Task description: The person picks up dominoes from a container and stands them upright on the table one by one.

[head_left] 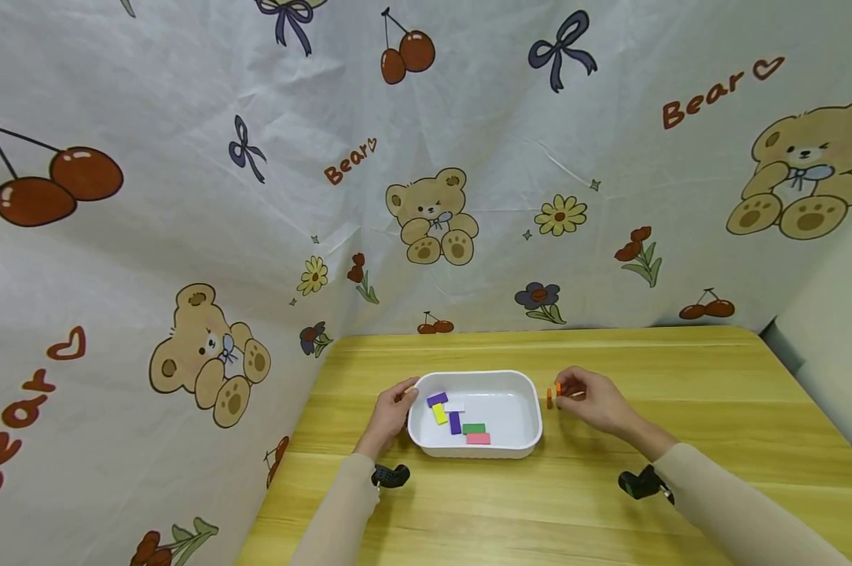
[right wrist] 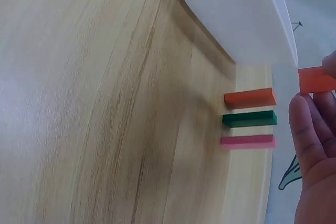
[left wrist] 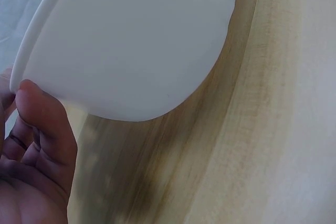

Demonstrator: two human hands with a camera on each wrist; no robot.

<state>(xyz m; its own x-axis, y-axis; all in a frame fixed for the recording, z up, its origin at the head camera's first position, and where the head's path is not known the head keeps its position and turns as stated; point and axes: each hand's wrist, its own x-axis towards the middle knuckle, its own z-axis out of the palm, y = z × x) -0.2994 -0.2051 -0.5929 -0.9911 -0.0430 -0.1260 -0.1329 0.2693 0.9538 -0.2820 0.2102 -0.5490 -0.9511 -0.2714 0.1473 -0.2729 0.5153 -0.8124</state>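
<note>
A white plastic tub (head_left: 475, 453) stands on the wooden table, with several coloured blocks inside. My left hand (head_left: 389, 417) holds its left rim between thumb and fingers; the left wrist view shows the thumb (left wrist: 39, 106) against the tub wall (left wrist: 131, 45). Just beyond the tub's right end, my right hand (head_left: 596, 399) pinches a flat orange block (right wrist: 315, 80) by its ends. Below that block, an orange block (right wrist: 249, 98), a green block (right wrist: 249, 119) and a pink block (right wrist: 248, 141) stand in a row on the table. In the head view the hand hides the green and pink ones.
Inside the tub, purple (head_left: 455, 423), yellow (head_left: 439, 413), white (head_left: 455, 407), green (head_left: 474, 428) and pink (head_left: 478, 439) blocks lie toward the left and front. A bear-print cloth (head_left: 497, 157) hangs behind the table (head_left: 482, 511) and along its left side.
</note>
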